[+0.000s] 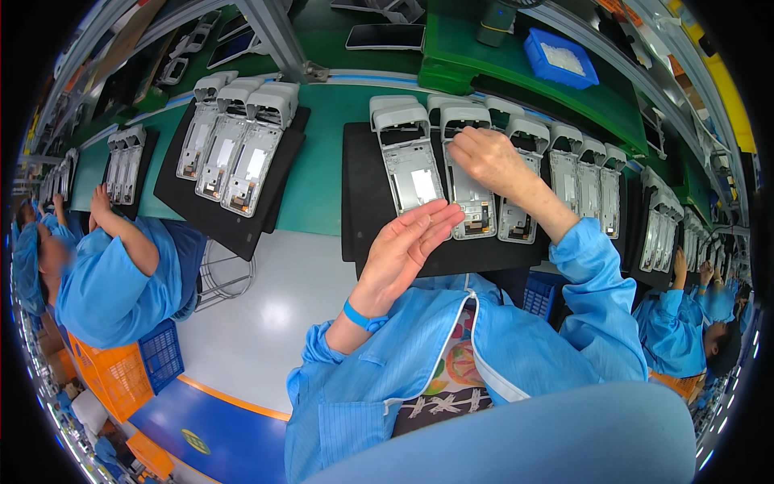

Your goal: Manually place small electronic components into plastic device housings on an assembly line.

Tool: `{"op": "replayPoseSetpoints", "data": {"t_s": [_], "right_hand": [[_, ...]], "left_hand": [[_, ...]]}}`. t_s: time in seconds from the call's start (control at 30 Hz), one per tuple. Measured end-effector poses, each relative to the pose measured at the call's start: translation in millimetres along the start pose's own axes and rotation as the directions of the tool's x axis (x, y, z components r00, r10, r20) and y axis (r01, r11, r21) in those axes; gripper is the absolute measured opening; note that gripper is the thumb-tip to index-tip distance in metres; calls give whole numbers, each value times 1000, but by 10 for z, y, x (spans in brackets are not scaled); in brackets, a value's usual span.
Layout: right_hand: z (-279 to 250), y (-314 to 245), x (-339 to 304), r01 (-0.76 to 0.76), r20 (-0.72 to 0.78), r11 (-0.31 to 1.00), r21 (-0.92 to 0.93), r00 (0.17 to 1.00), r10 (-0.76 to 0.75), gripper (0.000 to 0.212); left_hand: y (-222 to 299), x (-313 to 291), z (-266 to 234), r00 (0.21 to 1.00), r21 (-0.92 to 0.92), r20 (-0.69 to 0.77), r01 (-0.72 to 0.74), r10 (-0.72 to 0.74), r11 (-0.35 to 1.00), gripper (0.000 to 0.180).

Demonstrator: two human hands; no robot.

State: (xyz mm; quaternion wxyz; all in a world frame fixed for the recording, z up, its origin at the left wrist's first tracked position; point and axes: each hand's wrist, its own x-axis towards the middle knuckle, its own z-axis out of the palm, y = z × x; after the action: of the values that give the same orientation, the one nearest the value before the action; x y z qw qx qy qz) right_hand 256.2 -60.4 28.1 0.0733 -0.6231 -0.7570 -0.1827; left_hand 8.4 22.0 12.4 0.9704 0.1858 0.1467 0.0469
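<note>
Grey-white handheld-device housings (414, 172) with open heads lie in a row on a black mat (359, 185) in front of me. My left hand (407, 246) is turned palm up, its fingers stretched out over the lower ends of the first two housings; I see nothing held in it. Over the upper part of the second housing (469, 194) is my right hand (488, 157). Its fingertips are pinched together close to the opening below the head. Whatever they hold is too small or hidden to make out. A third housing (516, 218) lies partly behind my right wrist.
Further left, another black mat (274, 173) carries three similar housings (262, 149). A green raised shelf (500, 68) with a blue bin (560, 58) of small clear parts runs behind the row. Co-workers in blue sit at left (121, 282) and right (673, 331).
</note>
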Motion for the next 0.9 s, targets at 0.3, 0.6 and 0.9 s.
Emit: {"op": "replayPoseSetpoints", "data": {"t_s": [0.3, 0.6, 0.9], "right_hand": [[-53, -6, 11, 38, -21, 999, -35, 999, -38, 10], [-106, 75, 56, 52, 17, 996, 77, 998, -54, 11], [-207, -83, -98, -220, -14, 910, 350, 971, 241, 18]], "left_hand": [[7, -11, 4, 998, -26, -44, -44, 43, 999, 42], [30, -12, 4, 998, -52, -34, -48, 46, 997, 43], [46, 2, 6, 997, -135, 26, -72, 77, 988, 49]]}}
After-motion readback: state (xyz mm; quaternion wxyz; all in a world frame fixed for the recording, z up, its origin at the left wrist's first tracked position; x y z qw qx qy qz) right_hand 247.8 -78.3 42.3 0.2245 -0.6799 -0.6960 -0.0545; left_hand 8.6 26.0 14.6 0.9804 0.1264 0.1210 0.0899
